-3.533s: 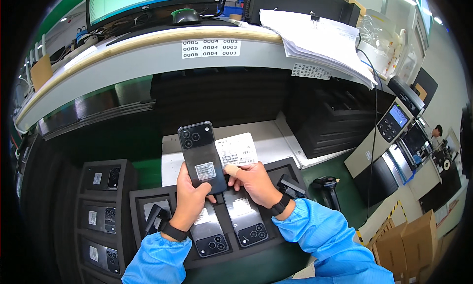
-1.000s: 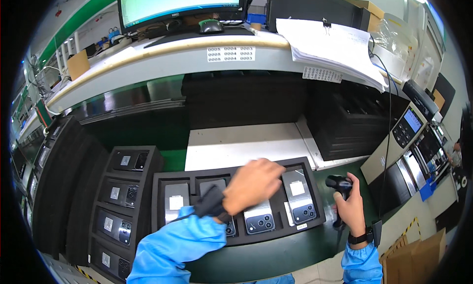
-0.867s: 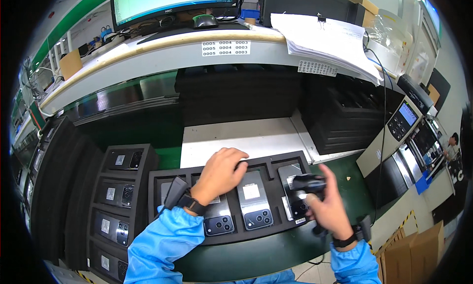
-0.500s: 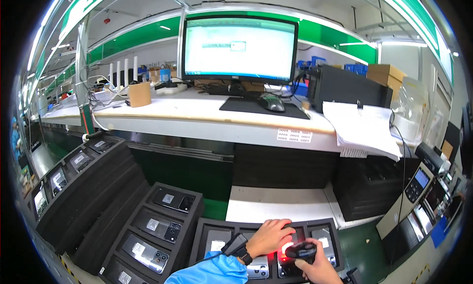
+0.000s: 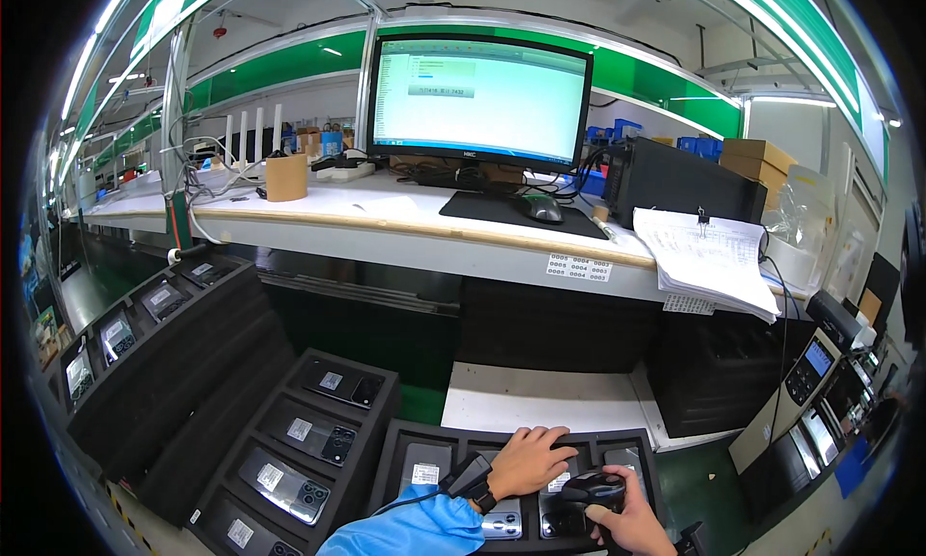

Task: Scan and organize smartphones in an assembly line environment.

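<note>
My right hand (image 5: 637, 523) is wrapped round a black handheld barcode scanner (image 5: 590, 488), held low over a phone (image 5: 558, 520) with a white label in the black foam tray (image 5: 386, 493). Flat across the middle of that tray lies my left hand (image 5: 526, 462), fingers spread and holding nothing, its fingertips by the far rim. It partly hides a silver phone (image 5: 503, 527). Another labelled phone (image 5: 424, 460) fills the leftmost slot, and one more phone (image 5: 625, 458) sits at the right, partly behind the scanner.
Left of my tray stands a foam stack with labelled phones (image 5: 285, 481); a taller stack (image 5: 183, 353) rises beyond. The white bench (image 5: 386, 230) ahead carries a monitor (image 5: 477, 103), a mouse (image 5: 543, 208) and clipped papers (image 5: 709, 252). A grey device with a screen (image 5: 801, 382) stands right.
The red scanner light on the phone has gone out. The scanner and right hand have shifted slightly, while my left hand stays on the tray. The monitor shows different content.
</note>
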`<state>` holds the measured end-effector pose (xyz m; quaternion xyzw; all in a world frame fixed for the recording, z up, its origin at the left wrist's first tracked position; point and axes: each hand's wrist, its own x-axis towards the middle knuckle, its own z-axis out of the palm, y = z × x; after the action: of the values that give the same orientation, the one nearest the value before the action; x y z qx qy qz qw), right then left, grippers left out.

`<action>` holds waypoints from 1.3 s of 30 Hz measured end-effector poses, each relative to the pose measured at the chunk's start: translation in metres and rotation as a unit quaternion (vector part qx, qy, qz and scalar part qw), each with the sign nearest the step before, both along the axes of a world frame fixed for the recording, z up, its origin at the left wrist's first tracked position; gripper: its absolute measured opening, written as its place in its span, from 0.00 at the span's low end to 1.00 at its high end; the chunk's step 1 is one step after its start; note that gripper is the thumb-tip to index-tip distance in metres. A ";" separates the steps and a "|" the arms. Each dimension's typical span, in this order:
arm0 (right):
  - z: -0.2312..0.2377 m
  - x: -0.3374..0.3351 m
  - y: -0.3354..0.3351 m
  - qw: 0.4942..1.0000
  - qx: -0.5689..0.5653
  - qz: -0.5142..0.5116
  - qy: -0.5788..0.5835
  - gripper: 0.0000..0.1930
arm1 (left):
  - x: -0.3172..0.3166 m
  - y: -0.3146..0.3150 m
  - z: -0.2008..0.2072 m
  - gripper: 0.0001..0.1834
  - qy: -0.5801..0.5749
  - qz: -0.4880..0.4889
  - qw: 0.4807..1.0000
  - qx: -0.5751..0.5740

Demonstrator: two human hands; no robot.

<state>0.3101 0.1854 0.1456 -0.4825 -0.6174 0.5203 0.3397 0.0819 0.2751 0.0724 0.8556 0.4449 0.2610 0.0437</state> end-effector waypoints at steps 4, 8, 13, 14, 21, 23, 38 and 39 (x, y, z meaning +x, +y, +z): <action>-0.010 0.008 0.006 0.997 -0.057 0.044 0.002 0.37 | 0.004 -0.006 0.002 0.21 0.027 0.013 0.999 0.011; -0.007 -0.009 -0.005 0.999 -0.022 0.023 0.004 0.34 | 0.003 -0.003 -0.001 0.21 0.044 0.015 0.999 0.006; -0.011 -0.008 -0.001 0.999 -0.017 0.021 0.027 0.35 | 0.004 -0.006 0.002 0.22 0.064 0.019 0.998 0.005; -0.012 -0.007 -0.001 0.999 -0.017 0.013 0.030 0.35 | 0.004 -0.006 0.002 0.23 0.069 0.019 0.997 0.005; -0.013 -0.010 -0.002 0.999 -0.025 0.019 0.032 0.35 | 0.005 -0.005 0.003 0.24 0.078 0.023 0.997 0.002; -0.014 -0.009 0.000 0.999 -0.033 0.024 0.034 0.35 | 0.004 -0.004 0.001 0.23 0.076 0.019 0.997 0.007; -0.007 -0.004 -0.004 0.998 -0.040 0.020 0.050 0.35 | 0.004 -0.003 -0.003 0.23 0.067 0.023 0.997 0.023; -0.005 -0.004 -0.006 0.998 -0.049 0.032 0.037 0.35 | 0.004 -0.005 -0.003 0.23 0.065 0.023 0.997 0.022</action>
<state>0.3060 0.1797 0.1404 -0.4587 -0.5935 0.5781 0.3212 0.0855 0.2706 0.0693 0.8609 0.4607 0.2156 -0.0104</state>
